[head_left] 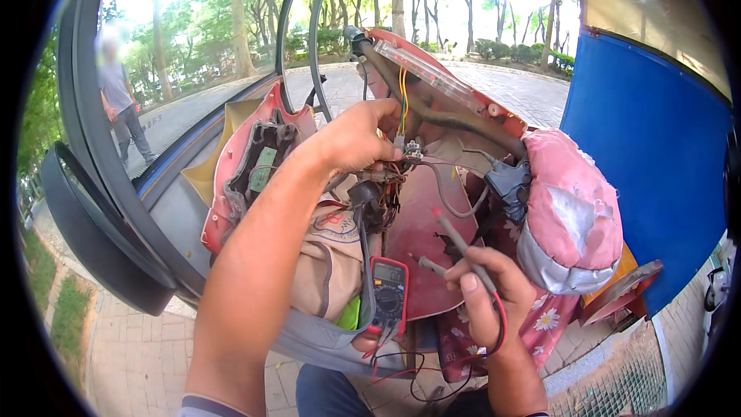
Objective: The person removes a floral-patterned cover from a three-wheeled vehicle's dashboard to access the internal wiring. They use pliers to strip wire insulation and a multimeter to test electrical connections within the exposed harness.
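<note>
My left hand [355, 139] is closed on a wire connector [411, 149] among bundled wires below the handlebar [435, 108] of an opened-up scooter. Yellow and dark wires run down into it. My right hand [492, 297] grips two test probes, one red-tipped [463, 249] and one dark [431, 266], pointing up toward the wiring without touching the connector. Their leads hang to a red multimeter [389, 291] at the lower middle; its display is too small to read reliably. A detached red front panel [222, 208] with parts inside lies left of my arm.
A beige bag [328, 251] is beside the meter. A pink padded handlebar cover [571, 201] hangs at right, before a blue panel [648, 170]. A curved frame [93, 185] and black mirror [100, 228] stand at left. Beyond, another person [120, 108] stands on pavement near trees.
</note>
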Available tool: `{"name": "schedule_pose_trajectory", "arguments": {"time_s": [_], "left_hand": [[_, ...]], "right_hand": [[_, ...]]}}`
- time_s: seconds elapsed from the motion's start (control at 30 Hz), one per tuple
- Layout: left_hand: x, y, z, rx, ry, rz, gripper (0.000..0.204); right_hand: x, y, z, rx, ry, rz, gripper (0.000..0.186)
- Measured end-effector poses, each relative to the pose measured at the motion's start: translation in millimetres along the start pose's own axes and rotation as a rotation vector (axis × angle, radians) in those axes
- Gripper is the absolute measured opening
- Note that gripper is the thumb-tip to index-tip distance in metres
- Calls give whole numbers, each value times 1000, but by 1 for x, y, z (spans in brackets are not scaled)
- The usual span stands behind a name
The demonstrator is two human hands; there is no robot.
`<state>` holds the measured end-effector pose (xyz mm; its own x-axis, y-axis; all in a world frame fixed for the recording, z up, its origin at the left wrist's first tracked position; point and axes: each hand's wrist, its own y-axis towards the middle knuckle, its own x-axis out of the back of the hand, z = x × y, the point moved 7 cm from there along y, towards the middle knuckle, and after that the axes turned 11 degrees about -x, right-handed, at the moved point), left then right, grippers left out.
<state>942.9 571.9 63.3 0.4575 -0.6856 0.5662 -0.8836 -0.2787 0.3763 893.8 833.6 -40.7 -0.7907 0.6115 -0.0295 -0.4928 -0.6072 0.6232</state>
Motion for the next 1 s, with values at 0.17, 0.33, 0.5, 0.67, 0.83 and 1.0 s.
{"name": "schedule_pose_trajectory", "arguments": {"time_s": [0.17, 0.33, 0.5, 0.67, 0.83, 1.0], "left_hand": [[6, -1, 7, -4, 0, -29, 40], [15, 6, 24, -48, -69, -11, 45], [7, 6, 22, -30, -97, 1, 53], [9, 4, 25, 30, 94, -13, 50], [5, 7, 36, 14, 141, -14, 31], [9, 9, 29, -29, 206, -49, 26]], "right_hand": [[-26, 26, 38, -6, -36, -70, 36], [-36, 44, 49, -17, -95, -113, 28], [-42, 81, 35, -43, -28, -101, 25], [-70, 128, 23, -344, 218, -55, 22], [-76, 176, -4, -346, -272, -55, 18], [-72, 202, -26, -369, -409, -24, 15]]}}
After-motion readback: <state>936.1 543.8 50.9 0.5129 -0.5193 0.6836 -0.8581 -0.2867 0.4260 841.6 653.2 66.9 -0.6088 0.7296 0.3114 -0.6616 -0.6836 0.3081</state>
